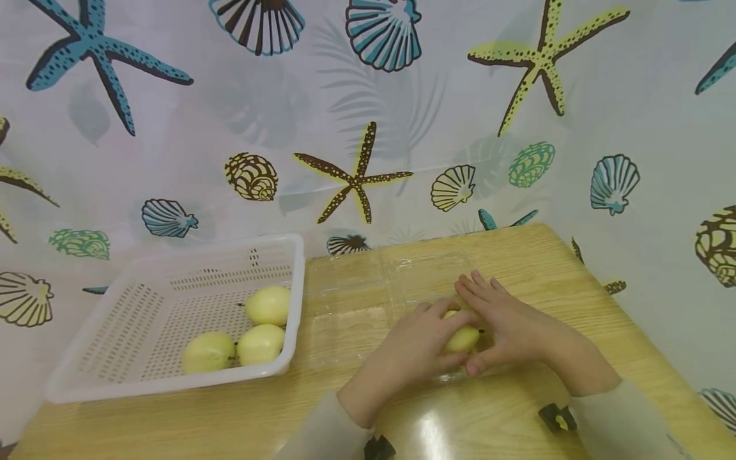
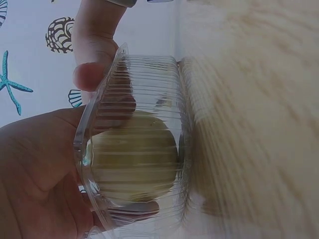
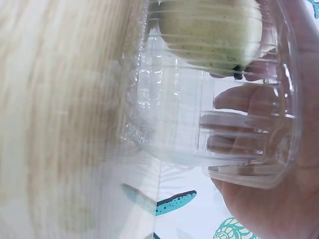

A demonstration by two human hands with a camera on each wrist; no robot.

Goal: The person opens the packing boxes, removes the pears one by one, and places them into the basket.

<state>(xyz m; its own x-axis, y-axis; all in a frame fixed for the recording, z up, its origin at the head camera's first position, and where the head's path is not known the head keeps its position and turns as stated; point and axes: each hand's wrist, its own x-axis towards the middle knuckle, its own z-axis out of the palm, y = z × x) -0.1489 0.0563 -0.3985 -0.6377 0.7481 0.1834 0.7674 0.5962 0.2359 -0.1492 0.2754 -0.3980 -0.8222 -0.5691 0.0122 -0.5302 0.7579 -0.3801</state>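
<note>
A yellow-green pear (image 1: 462,338) sits in the near part of the right half of an open clear plastic box (image 1: 428,268). My left hand (image 1: 416,342) holds the pear with fingers and thumb curved round it, dipping inside the box. In the left wrist view the pear (image 2: 134,159) shows through the ribbed wall. My right hand (image 1: 512,319) is just right of the pear, its fingers extended over the box's rim. Seen from the right wrist, the pear's dark stem faces that hand, and some fingers (image 3: 234,99) appear behind the clear wall.
A white perforated basket (image 1: 172,386) with three more pears (image 1: 261,345) stands left of the box. The box's other half (image 1: 345,319) lies flat between them. A shell-patterned cloth (image 1: 368,96) hangs behind the wooden table (image 1: 535,268).
</note>
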